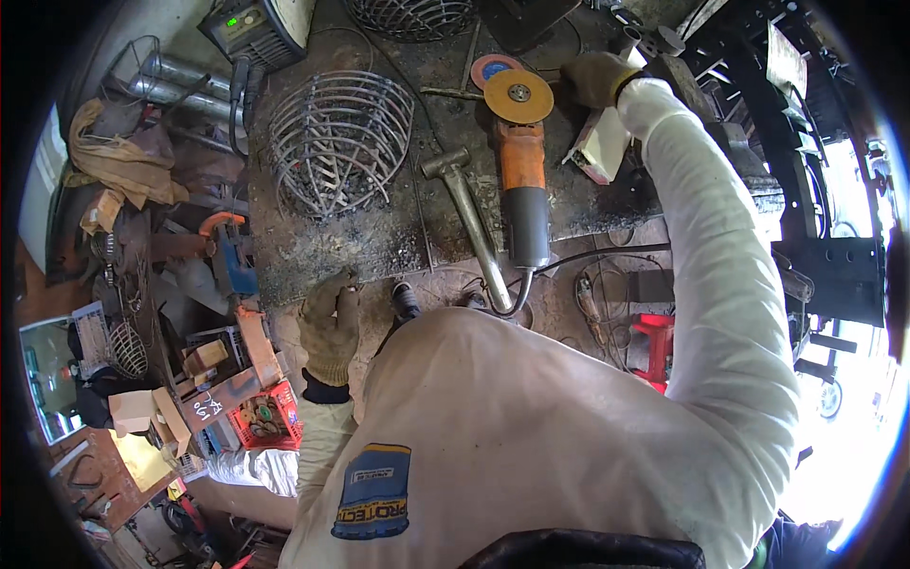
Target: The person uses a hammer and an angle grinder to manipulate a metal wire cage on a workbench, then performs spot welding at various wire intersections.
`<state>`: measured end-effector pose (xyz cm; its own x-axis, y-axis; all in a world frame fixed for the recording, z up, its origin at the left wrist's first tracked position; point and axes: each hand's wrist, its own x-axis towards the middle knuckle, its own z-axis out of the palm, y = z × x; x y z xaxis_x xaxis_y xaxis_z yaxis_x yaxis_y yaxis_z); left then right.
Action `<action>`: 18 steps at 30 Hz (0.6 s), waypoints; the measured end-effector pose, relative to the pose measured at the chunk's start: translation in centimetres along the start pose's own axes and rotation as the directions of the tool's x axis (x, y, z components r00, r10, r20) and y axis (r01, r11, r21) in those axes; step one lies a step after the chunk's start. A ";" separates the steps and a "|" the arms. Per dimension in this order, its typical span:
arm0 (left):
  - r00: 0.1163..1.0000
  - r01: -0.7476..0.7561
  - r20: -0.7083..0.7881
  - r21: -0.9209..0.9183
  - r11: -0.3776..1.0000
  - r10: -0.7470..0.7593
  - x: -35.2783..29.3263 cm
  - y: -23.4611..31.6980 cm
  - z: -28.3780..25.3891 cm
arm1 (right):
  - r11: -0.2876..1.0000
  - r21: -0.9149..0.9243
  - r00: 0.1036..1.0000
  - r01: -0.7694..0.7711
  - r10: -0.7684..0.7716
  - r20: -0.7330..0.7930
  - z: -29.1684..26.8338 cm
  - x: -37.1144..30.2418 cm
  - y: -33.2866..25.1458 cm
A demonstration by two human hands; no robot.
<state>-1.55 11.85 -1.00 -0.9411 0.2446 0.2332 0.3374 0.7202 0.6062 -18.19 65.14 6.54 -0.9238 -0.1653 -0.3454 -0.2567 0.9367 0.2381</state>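
My right hand (597,80), in a worn work glove, reaches to the far right of the dark workbench (322,248). Its fingers bend downward beside a white box (601,144); what they hold is hidden beneath the glove. My gloved left hand (330,324) hangs by the bench's front edge, fingers loosely bent and apart, with nothing seen in them. Between my hands lies an orange and grey angle grinder (524,171) with a tan disc (518,96) facing up. A metal hammer (470,220) rests left of it, its handle reaching past the bench edge.
A bowl-shaped metal-rod basket (341,137) stands on the bench's left, another (412,13) behind it. A pink disc (495,67) lies beyond the grinder. The grinder's black cable (607,252) runs right. A welding machine (256,33) stands far left, a blue clamp (234,261) nearer.
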 end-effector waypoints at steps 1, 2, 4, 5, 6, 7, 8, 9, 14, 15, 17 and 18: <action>0.999 -0.050 -0.014 -0.006 0.999 0.050 0.1 -0.1 0.3 | 0.999 0.037 0.993 0.038 -0.033 -0.111 -0.4 1.0 -0.1; 0.999 -0.051 -0.011 -0.011 0.999 0.051 0.2 -0.2 0.4 | 0.989 0.115 0.988 -0.093 0.106 -0.110 -0.6 1.4 0.0; 0.999 -0.052 -0.011 -0.009 0.999 0.052 0.3 -0.5 0.3 | 0.958 0.186 0.965 -0.220 0.241 -0.102 -0.6 2.4 1.2; 0.998 -0.056 -0.015 -0.012 0.998 0.056 0.4 -0.3 0.4 | 0.927 0.230 0.930 -0.295 0.334 -0.152 -0.4 2.7 2.3; 0.999 -0.032 -0.021 -0.030 0.999 0.032 0.3 0.0 0.3 | 0.891 0.279 0.887 -0.357 0.417 -0.199 -0.2 3.0 3.3; 1.000 -0.012 -0.029 -0.049 0.999 0.010 0.3 0.3 0.2 | 0.893 0.278 0.885 -0.355 0.416 -0.208 -0.3 2.8 4.1; 0.999 -0.014 -0.037 -0.047 0.999 0.012 0.3 0.5 0.1 | 0.861 0.368 0.851 -0.350 0.457 -0.259 -0.4 2.6 5.0; 0.999 -0.020 -0.038 -0.038 0.999 0.019 0.4 0.7 0.0 | 0.825 0.455 0.811 -0.336 0.499 -0.306 -0.9 2.6 5.5; 0.997 -0.039 -0.066 -0.063 0.997 0.035 0.9 1.6 -0.7 | 0.655 0.751 0.701 0.077 0.500 -0.508 -5.3 -2.5 4.6; 0.998 0.046 -0.034 -0.117 0.992 -0.051 1.0 2.1 -0.9 | 0.638 0.734 0.654 0.234 0.455 -0.604 -5.7 -3.3 4.4; 0.991 0.131 0.002 -0.173 0.976 -0.133 1.5 3.0 -1.5 | 0.614 0.689 0.590 0.384 0.411 -0.695 -6.9 -5.1 2.6; 0.999 -0.022 -0.040 -0.107 0.994 0.018 2.1 3.7 -2.0 | 0.547 0.753 0.670 0.365 0.407 -0.621 -8.3 -6.2 0.8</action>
<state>-2.27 13.69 3.24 -0.9335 0.2307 0.2744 0.3580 0.6411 0.6789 -15.02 64.33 16.41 -0.9000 0.0785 0.4288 -0.2640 0.6846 -0.6794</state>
